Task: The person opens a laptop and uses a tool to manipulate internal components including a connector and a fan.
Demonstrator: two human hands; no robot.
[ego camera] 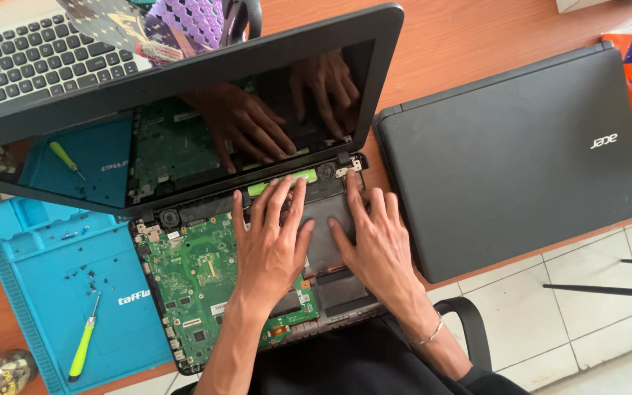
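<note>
Resting on wooden desk [469, 36], opened laptop [206, 285]; tiled floor [594, 307].

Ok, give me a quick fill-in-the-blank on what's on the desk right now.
1. Both the left hand and the right hand rest flat inside the opened laptop, near its ____ edge.
2. The exposed circuit board is ____ in colour.
3. The yellow-green screwdriver lies on a ____ work mat.
4. The closed black laptop lies to the person's ____.

Missing words: hinge; green; blue; right
</note>
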